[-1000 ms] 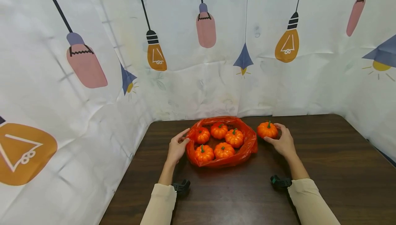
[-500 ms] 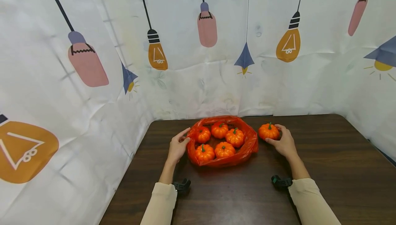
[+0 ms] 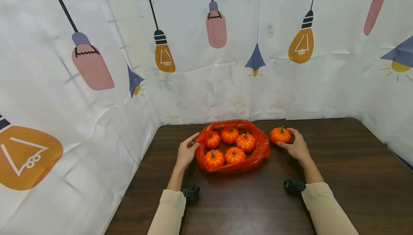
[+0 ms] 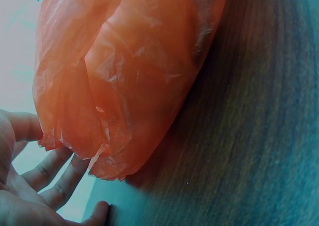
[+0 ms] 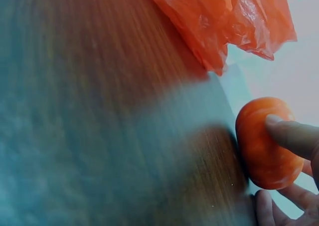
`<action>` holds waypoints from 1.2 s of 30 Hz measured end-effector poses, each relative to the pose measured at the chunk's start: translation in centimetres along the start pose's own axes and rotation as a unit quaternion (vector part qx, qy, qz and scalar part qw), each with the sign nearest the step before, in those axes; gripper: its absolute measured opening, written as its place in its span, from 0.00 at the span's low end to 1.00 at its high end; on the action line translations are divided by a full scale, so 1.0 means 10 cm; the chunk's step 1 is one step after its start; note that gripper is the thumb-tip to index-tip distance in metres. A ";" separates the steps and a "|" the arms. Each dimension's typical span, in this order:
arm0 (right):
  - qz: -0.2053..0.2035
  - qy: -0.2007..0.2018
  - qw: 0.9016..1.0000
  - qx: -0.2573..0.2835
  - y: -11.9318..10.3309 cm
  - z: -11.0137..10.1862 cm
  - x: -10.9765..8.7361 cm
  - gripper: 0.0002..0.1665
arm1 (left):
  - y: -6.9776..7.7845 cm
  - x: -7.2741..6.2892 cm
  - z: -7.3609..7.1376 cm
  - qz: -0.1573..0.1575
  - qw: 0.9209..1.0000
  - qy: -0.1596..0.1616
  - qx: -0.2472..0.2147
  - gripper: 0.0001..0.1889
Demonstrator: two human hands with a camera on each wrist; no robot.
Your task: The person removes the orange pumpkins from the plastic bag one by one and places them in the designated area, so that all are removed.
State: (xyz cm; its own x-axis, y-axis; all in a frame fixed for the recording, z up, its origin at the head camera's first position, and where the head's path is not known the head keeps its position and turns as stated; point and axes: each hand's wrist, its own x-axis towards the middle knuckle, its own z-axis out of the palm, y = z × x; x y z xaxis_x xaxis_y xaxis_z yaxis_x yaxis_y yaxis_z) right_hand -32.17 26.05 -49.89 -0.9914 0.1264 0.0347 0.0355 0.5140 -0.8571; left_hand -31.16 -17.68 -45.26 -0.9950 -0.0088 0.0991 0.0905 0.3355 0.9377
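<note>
A red plastic bag (image 3: 226,169) lies wide open near the table's far edge, with several small orange toy pumpkins (image 3: 235,155) inside it. My left hand (image 3: 186,153) holds the bag's left rim between thumb and fingers. The left wrist view has the bag (image 4: 134,76) large, its rim hiding some fingertips. To the right of the bag, my right hand (image 3: 297,149) grips one more toy pumpkin (image 3: 280,135), its green stem pointing up. Seen from the right wrist, the thumb presses this pumpkin's side (image 5: 264,151) and the other fingers reach round behind it.
The dark wooden table (image 3: 245,206) stands with its far side against a white curtain (image 3: 200,95) printed with hanging lamps. More of this curtain encloses the left and right sides. Each wrist carries a black strap mount (image 3: 191,192).
</note>
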 end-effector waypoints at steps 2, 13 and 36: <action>0.002 -0.004 1.000 0.002 0.00 0.00 0.03 0.53 | -0.09 0.06 0.01 -0.006 1.000 0.003 0.000 0.23; 0.004 -0.054 0.998 0.038 -0.02 -0.08 0.21 0.54 | -0.34 0.17 0.04 0.008 1.000 0.023 -0.006 0.22; 0.001 -0.088 0.995 0.047 0.05 -0.15 0.36 0.55 | -0.34 0.17 0.04 0.006 1.000 0.027 -0.005 0.22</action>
State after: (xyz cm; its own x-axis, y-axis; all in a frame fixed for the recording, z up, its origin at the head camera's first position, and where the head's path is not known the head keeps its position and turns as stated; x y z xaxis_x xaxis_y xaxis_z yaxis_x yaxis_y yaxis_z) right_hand -35.54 28.00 -49.45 -0.9984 -0.0269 -0.0494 0.0329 0.4314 -0.9016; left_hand -33.23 -18.41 -48.41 -0.9901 -0.0560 0.1287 0.1036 0.3273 0.9392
